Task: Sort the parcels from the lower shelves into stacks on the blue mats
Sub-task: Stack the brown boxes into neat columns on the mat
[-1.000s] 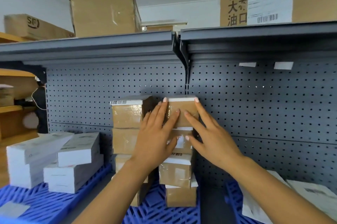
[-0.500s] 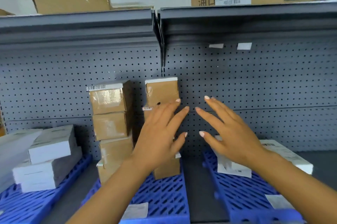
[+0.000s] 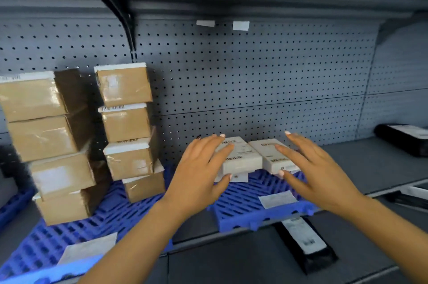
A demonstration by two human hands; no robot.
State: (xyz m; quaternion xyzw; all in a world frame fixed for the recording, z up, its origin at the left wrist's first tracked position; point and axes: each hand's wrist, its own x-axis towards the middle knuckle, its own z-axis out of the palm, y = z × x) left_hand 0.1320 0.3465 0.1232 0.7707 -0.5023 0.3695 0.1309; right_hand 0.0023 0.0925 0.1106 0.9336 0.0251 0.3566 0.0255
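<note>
Two flat white parcels lie side by side on the right blue mat (image 3: 245, 212): the left white parcel (image 3: 243, 156) and the right white parcel (image 3: 269, 151). My left hand (image 3: 200, 168) hovers with fingers spread at the left parcel's left edge, thumb near its front corner. My right hand (image 3: 317, 168) is spread over the right parcel's right side. Neither hand grips anything. Two tall stacks of brown taped boxes stand on the left blue mat (image 3: 111, 216): the near stack (image 3: 48, 140) and the far stack (image 3: 127, 121).
A black parcel with a white label (image 3: 303, 242) lies on the grey shelf in front of the right mat. Another black parcel (image 3: 403, 138) sits at the far right. Paper labels (image 3: 276, 199) lie on the mats. A pegboard wall (image 3: 254, 80) backs the shelf.
Both hands left the top brown box of the far stack, dropped and moved right to the white parcels. The view swung right and down.
</note>
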